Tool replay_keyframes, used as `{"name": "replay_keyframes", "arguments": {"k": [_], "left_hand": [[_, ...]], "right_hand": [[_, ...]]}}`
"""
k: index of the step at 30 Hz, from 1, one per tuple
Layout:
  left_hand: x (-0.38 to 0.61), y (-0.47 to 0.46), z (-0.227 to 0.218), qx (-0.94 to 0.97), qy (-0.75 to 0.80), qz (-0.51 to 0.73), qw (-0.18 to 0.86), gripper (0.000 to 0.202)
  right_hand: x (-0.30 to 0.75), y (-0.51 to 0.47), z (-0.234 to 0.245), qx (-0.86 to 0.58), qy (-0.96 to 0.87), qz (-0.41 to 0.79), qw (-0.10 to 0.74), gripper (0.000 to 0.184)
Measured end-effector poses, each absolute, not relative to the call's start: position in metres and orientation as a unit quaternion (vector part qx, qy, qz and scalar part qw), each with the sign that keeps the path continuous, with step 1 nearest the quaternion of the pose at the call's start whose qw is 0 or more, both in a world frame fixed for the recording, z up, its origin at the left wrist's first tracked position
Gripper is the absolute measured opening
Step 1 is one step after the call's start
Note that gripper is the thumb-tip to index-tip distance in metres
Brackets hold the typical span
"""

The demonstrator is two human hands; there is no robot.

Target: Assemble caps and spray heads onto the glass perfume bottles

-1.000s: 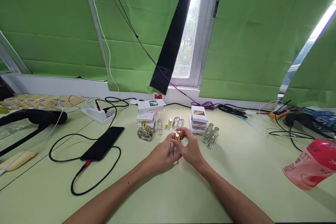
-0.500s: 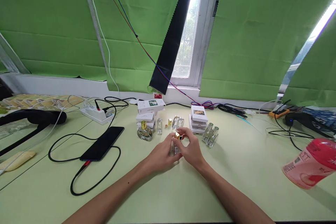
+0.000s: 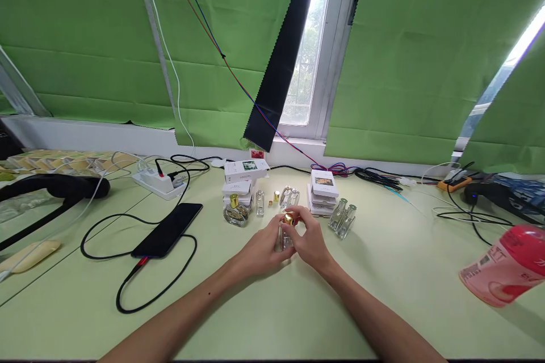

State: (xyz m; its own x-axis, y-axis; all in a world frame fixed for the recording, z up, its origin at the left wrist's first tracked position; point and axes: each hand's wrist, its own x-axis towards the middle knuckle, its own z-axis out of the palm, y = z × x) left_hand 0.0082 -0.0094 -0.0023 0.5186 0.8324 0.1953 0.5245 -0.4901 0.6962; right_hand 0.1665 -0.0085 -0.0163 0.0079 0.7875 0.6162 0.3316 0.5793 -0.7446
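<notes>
Upright between both hands stands a clear glass perfume bottle [image 3: 286, 241], partly hidden by the fingers. My left hand [image 3: 266, 249] is wrapped round its body from the left. At its top, the fingers of my right hand [image 3: 309, 240] are closed on the gold cap [image 3: 288, 219]. Just behind stand another clear glass bottle [image 3: 260, 203], a small gold cap [image 3: 276, 197] and some glass bottles [image 3: 290, 197] set close together. To the left is a round perfume bottle [image 3: 235, 212] with a gold cap. On the right, slim glass bottles [image 3: 346, 221] with green-tinted tops stand together.
White boxes are stacked at the left [image 3: 244, 170] and right [image 3: 323, 184] behind the bottles. A black phone [image 3: 168, 231] on a cable lies to the left, below a white power strip [image 3: 159, 183]. At far right stands a pink container [image 3: 504, 266] with a red lid.
The camera view has shifted slightly. Both hands keep the same hold on the bottle and its gold cap; nothing else has visibly moved.
</notes>
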Motion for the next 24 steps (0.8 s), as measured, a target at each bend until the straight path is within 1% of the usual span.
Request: {"name": "replay_keyframes", "arguments": {"k": [10, 16, 20, 24], "left_hand": [[0.0089, -0.0091, -0.0037, 0.823, 0.420, 0.262, 0.276, 0.047], [0.0095, -0.0110, -0.0007, 0.822, 0.418, 0.263, 0.285, 0.044], [0.0092, -0.0101, -0.0011, 0.819, 0.421, 0.263, 0.288, 0.051], [0.0078, -0.0080, -0.0041, 0.820, 0.413, 0.269, 0.291, 0.062]], "right_hand": [[0.1660, -0.0063, -0.0163, -0.422, -0.664, 0.211, 0.580, 0.022], [0.1662, -0.0074, -0.0152, -0.432, -0.664, 0.192, 0.579, 0.022], [0.1667, -0.0094, -0.0142, -0.422, -0.671, 0.181, 0.583, 0.021], [0.1685, -0.0114, -0.0140, -0.398, -0.690, 0.181, 0.576, 0.022]]}}
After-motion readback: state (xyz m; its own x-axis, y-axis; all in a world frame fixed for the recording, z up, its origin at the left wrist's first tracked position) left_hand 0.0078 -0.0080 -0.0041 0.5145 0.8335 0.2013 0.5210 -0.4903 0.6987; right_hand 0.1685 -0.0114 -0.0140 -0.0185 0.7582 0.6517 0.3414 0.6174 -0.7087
